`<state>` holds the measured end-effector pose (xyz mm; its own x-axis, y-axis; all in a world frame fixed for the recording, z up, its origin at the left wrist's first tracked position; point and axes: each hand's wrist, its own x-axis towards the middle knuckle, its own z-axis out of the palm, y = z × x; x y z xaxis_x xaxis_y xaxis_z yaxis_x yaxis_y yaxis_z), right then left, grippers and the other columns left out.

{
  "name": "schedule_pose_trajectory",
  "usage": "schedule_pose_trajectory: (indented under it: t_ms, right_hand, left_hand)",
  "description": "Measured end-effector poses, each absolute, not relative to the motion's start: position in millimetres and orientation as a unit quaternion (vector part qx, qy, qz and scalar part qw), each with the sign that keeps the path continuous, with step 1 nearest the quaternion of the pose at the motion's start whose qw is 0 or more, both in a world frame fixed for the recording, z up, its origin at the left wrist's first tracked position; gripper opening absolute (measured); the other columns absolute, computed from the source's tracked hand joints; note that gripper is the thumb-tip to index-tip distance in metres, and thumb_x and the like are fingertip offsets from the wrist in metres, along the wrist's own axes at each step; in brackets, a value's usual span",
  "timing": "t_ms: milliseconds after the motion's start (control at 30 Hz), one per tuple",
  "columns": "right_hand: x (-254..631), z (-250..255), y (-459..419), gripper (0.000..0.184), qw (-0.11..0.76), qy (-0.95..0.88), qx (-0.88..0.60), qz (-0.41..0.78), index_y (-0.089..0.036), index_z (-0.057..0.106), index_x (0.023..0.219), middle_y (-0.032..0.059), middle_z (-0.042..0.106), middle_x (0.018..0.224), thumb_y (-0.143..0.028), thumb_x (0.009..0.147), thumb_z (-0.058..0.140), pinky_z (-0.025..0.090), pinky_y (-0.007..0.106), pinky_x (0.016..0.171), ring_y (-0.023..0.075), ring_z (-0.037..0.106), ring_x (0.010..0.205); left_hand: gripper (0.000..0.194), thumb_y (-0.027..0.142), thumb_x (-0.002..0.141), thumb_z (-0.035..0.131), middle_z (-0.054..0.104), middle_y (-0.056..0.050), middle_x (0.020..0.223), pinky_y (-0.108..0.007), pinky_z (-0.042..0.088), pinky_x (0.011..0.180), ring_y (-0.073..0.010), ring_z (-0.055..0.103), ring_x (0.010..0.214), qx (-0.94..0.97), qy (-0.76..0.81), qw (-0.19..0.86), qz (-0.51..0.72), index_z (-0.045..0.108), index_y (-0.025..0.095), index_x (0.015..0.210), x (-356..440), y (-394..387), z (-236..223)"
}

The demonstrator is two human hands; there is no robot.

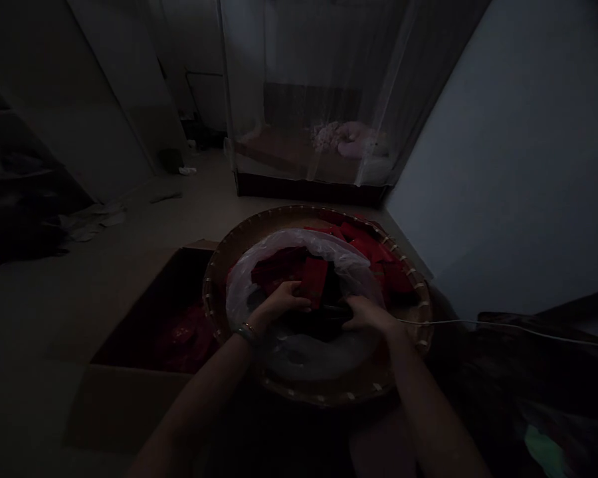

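In the dim head view, my left hand (284, 300) is closed on the lower left edge of a flat red packet (313, 277), thumb on its face. My right hand (366, 315) reaches into the bag from the right, fingers curled beside something dark; what they hold, if anything, is lost in shadow. Both hands are inside the opening of a whitish plastic bag (303, 362), where more dark red packets (276, 265) lie behind the left hand. The bag sits on a round woven bamboo tray (259, 226). Several red packets (363, 239) are heaped on the tray's far right.
An open cardboard box (129, 392) with dark red things (187, 338) stands left of the tray. A thin white cord (498, 323) runs in from the right. Beyond are a netted bed (299, 156) and a pale wall (518, 153) on the right.
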<state>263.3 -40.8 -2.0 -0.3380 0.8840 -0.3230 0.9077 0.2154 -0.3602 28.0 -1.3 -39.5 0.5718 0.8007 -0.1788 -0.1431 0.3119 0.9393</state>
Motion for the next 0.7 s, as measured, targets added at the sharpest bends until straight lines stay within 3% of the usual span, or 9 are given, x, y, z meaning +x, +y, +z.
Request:
schedule_pose_trajectory:
  t_ms: [333,700]
  right_hand:
    - [297,26,-47,0.048,-0.251,0.691,0.604,-0.308,-0.016,0.064,0.112,0.0089,0.067,0.110,-0.043,0.072,0.063,0.047,0.038,0.088,0.0272,0.062,0.101]
    - [262,27,-46,0.040,-0.280,0.671,0.609,-0.317,-0.016,0.068,0.104,0.0088,0.070,0.104,-0.040,0.072,0.064,0.049,0.036,0.084,0.0269,0.064,0.098]
  left_hand:
    - [0.049,0.018,0.055,0.080,0.068,-0.007,0.091,-0.024,0.052,0.063,-0.0142,0.063,0.072,0.541,0.329,0.734,0.247,0.064,0.011,0.100,29,-11,-23]
    - [0.045,0.020,0.062,0.076,0.069,-0.007,0.092,-0.025,0.052,0.063,-0.0148,0.064,0.071,0.586,0.313,0.731,0.154,0.064,0.012,0.105,31,-23,-13]
